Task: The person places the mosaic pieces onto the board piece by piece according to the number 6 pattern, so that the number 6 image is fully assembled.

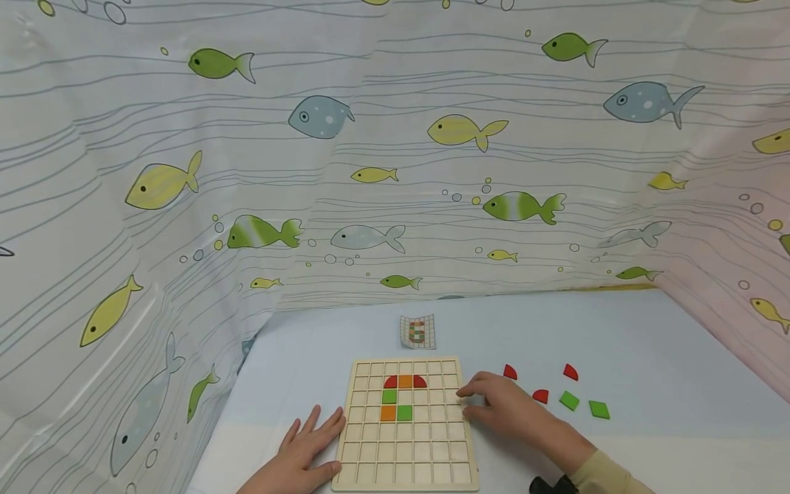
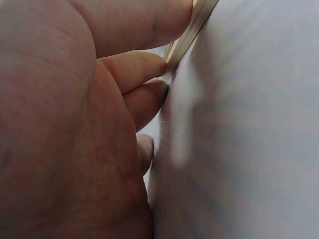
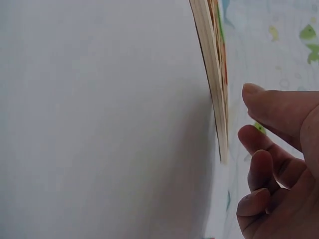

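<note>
A wooden grid board [image 1: 435,453] lies flat in the head view. In its upper cells sit two red quarter-circle tiles [image 1: 391,382], two orange square tiles [image 1: 405,381] and two green square tiles [image 1: 389,396]. My left hand [image 1: 304,449] lies with spread fingers, its fingertips and thumb touching the board's left edge; the left wrist view shows this contact close up. Over the board's right edge is my right hand [image 1: 509,408]. Its fingers [image 3: 255,138] are loosely bent, with a gap between thumb and index finger and nothing held, in the right wrist view.
Right of the board lie loose red quarter-circle tiles [image 1: 570,372] and two green square tiles [image 1: 599,409]. A small paper card [image 1: 417,332] with a printed grid pattern stands behind the board. A fish-print curtain [image 1: 432,206] encloses the pale table [image 1: 308,343].
</note>
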A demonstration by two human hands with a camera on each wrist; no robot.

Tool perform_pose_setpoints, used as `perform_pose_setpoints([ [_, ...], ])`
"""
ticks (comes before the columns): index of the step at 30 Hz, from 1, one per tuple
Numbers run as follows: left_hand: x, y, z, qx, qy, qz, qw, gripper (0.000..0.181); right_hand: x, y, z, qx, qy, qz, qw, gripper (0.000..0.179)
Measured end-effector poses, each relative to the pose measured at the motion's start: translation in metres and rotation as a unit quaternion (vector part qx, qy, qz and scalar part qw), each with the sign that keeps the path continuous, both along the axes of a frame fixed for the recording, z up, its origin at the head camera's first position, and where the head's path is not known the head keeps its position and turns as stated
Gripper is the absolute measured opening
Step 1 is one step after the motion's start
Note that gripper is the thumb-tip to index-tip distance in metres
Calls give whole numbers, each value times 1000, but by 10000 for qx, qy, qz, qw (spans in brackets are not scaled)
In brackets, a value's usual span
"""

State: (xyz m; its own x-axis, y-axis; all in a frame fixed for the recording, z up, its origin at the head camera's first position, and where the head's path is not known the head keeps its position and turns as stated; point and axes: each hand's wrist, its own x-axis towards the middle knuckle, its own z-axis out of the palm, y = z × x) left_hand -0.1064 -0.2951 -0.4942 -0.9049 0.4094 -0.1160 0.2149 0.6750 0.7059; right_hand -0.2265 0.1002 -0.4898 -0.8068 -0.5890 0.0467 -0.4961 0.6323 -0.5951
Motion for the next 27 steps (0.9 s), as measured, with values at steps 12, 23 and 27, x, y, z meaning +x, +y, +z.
perform_pose_setpoints([
  [12, 0, 0, 1, -24, -18, 21, 10000, 66, 1, 51, -3, -335, 211, -371, 9985, 29],
  [23, 0, 0, 1, 40, -85, 12, 10000, 67, 4, 82, -3, -389, 443, -1134, 9918, 30],
  [27, 0, -1, 1, -19, -77, 0, 10000, 67, 5, 93, -4, -262, 298, -1463, 9884, 32],
])
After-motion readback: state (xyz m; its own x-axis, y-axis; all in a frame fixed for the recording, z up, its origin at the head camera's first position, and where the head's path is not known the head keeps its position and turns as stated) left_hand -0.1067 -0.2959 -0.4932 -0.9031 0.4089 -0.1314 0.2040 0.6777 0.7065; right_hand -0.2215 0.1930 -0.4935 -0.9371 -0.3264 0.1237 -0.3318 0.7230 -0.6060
